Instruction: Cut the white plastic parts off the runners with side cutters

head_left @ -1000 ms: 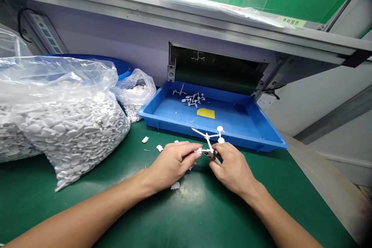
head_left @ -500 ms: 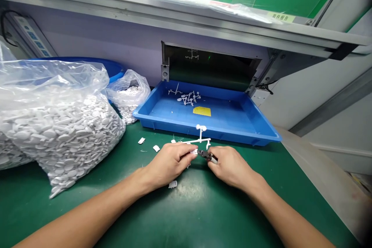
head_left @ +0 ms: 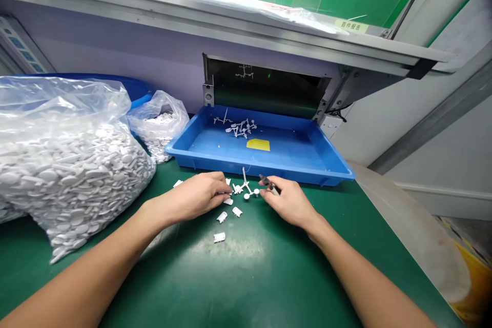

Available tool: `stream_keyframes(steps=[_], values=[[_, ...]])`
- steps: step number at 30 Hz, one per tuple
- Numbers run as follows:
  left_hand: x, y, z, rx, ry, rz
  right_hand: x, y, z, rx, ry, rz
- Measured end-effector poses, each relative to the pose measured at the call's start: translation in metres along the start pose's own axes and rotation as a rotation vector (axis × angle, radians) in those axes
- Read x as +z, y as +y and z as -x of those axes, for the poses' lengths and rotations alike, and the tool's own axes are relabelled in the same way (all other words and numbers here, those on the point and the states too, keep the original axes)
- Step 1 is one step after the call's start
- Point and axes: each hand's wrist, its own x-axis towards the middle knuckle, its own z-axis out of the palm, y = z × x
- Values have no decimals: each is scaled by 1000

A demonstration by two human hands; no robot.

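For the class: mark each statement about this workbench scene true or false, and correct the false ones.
1. The right hand holds small side cutters. True.
2. The yellow label lies on the green mat. False: it lies inside the blue tray.
3. The large clear bag of white plastic discs lies left of the blue tray. True.
4. The smaller clear bag stands right of the blue tray. False: it stands left of the tray, beside the large bag.
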Motion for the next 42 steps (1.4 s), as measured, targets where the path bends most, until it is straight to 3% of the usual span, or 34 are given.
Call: stream_keyframes(steps=[5,12,17,19,22,26,42], values=[[20,5,-9,5,51,46,23,1,-1,-137,32,117],[41,28,-16,-55,112,144,13,-9,9,-279,87,87],[33,29,-15,-143,239,223,1,-19,17,-349,166,28],[26,28,-13,-162,336,293,-1,-20,18,-321,197,30],[20,29,-10,-153,431,370,0,-18,17,-216,144,109],[22,32,-8,-107,426,342,7,-15,15,-156,85,161],[29,34,-7,40,358,320,9,-15,15,-179,85,214]])
